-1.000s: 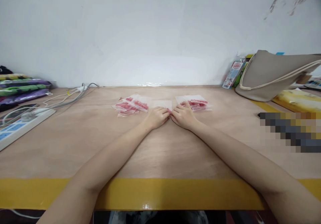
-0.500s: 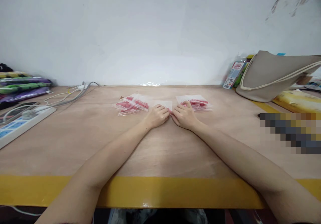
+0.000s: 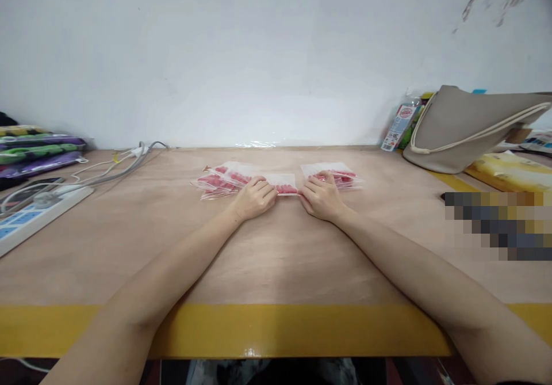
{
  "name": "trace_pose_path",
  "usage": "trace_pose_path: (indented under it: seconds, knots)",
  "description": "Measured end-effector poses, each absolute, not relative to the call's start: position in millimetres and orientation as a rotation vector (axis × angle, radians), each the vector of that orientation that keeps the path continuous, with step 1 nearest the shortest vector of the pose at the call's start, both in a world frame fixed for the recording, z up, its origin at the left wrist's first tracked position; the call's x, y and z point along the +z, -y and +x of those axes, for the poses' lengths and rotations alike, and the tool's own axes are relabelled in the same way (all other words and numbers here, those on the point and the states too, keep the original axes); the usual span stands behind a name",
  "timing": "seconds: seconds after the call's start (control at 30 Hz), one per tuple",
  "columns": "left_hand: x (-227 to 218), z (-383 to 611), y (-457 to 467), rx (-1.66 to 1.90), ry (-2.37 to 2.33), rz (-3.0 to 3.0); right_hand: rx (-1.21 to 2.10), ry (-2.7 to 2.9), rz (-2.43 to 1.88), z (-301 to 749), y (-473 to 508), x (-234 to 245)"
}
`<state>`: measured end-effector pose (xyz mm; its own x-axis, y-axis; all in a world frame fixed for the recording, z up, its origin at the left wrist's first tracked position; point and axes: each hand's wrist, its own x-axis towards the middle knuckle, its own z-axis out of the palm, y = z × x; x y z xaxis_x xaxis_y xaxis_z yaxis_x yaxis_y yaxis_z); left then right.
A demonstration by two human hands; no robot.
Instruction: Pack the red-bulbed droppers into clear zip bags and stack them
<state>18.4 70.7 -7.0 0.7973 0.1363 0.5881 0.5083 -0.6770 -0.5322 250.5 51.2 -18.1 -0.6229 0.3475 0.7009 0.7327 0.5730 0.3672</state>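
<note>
So both hands sit at the far middle of the pale wooden desk (image 3: 276, 247), pinching a small clear plastic bag of red pieces (image 3: 285, 185) by its ends. Left hand (image 3: 252, 198) fingers are curled on one end, right hand (image 3: 319, 197) fingers on the other. More clear bags of red pieces (image 3: 219, 180) lie just beside it.

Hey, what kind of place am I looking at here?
Probably a small packing workbench: a plywood table edged with yellow tape, small clear bags of red pieces under the hands, and a power strip at the left.
</note>
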Motion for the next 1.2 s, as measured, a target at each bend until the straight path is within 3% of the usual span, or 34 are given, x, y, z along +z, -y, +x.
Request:
trace_pose_path:
  seconds: [0.47,0.73,1.0,1.2]
  knots:
    - [-10,4,-67,-0.703,0.590,-2.325,-0.894,2.240,-0.886,258,-51,-17]
    - [-12,6,-64,-0.679,0.620,-2.401,-0.725,2.293,-0.920,249,-52,-21]
    - [3,-9,-64,-0.666,0.999,-2.316,-1.044,2.252,-0.836,251,-69,-16]
    - [1,-33,-71,-0.587,1.185,-2.178,-1.145,2.155,-1.051,274,-77,-14]
